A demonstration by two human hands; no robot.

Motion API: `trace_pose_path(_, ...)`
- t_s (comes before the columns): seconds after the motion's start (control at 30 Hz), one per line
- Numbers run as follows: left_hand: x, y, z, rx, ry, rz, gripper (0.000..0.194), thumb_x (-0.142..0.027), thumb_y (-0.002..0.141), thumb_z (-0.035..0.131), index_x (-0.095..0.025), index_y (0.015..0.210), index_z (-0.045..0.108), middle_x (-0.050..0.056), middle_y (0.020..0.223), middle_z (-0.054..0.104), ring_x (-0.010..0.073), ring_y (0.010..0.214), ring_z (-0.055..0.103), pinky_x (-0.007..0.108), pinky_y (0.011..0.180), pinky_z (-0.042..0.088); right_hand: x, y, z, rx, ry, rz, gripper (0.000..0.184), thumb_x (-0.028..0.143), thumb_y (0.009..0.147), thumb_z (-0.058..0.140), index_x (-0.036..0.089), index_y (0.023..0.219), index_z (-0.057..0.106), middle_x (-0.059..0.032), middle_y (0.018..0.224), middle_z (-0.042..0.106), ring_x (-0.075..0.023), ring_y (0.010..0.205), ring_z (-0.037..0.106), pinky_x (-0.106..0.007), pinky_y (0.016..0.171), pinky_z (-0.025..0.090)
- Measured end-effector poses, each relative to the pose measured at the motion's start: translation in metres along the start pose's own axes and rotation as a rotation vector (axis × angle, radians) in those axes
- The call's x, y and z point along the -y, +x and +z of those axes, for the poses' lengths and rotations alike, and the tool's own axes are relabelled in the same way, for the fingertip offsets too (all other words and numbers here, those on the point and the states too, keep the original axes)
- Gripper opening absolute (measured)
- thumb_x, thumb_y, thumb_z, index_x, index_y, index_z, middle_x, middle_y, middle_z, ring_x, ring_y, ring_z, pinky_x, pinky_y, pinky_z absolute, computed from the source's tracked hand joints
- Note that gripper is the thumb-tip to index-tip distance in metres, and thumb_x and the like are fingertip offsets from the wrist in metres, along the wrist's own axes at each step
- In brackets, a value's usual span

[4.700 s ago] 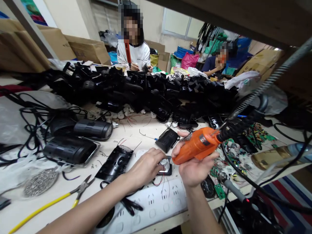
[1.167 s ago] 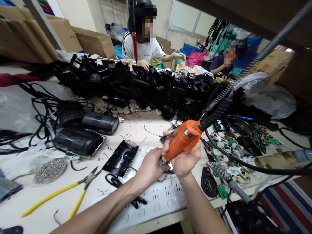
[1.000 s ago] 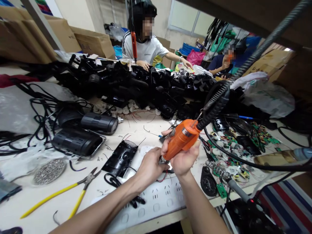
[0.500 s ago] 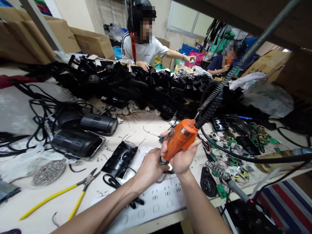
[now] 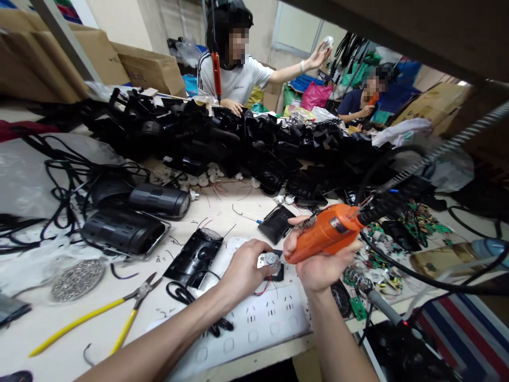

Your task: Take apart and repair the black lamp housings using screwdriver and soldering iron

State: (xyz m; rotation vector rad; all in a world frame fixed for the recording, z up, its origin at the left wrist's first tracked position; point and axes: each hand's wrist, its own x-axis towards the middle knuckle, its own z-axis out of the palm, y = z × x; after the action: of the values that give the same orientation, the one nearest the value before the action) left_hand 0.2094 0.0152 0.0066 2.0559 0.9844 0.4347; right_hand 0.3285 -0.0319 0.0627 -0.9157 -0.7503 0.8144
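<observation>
My right hand grips an orange electric screwdriver, now tilted nearly level, with its black cable running off to the right. My left hand pinches a small silver motor on a black mount with red wires, just left of the screwdriver's tip. Both sit above a white power strip at the table's near edge.
A black plastic plate, yellow-handled pliers, a dish of screws and black cylindrical housings lie to the left. A heap of black parts crosses the table. Circuit boards are at right. Two people sit beyond.
My right hand has lifted the screwdriver off the motor and swung it from steep to nearly level, uncovering the motor. The person opposite has raised an arm.
</observation>
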Motion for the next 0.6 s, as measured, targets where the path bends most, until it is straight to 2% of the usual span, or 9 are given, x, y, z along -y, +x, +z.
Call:
trace_pose_path(0.17,-0.0008,0.0004,-0.0004,0.010,0.008,-0.015,0.029,-0.015,0.071,0.077,-0.017,0.098,0.069,0.006,0.098,0.070,0.0240,0.095,0.064,0.033,0.085,0.047,-0.0010,0.0005,0.0025,-0.030,-0.014,-0.004,0.083,0.094,0.063,0.039,0.018,0.078,0.067,-0.0009,0.047,0.056,-0.0137,0.035,0.045,-0.025,0.033,0.035)
trace_pose_path(0.43,0.0014,-0.0004,0.0012,0.001,-0.021,-0.019,0.026,-0.017,0.072,0.076,-0.018,0.096,0.069,0.006,0.098,0.070,0.0241,0.096,0.064,0.033,0.084,0.047,-0.0018,-0.0008,-0.0015,0.005,-0.060,-0.006,0.076,0.090,0.067,0.038,0.019,0.076,0.065,-0.0017,0.047,0.057,-0.0158,0.036,0.049,-0.026,0.034,0.036)
trace_pose_path(0.6,0.0027,0.0005,0.0023,-0.003,-0.029,-0.018,0.025,-0.016,0.071,0.075,-0.019,0.095,0.069,0.005,0.096,0.069,0.0236,0.094,0.064,0.033,0.084,0.047,-0.0040,0.0013,-0.0013,0.035,-0.053,0.061,0.079,0.091,0.066,0.036,0.019,0.076,0.064,-0.0017,0.048,0.056,-0.0148,0.035,0.046,-0.026,0.034,0.036)
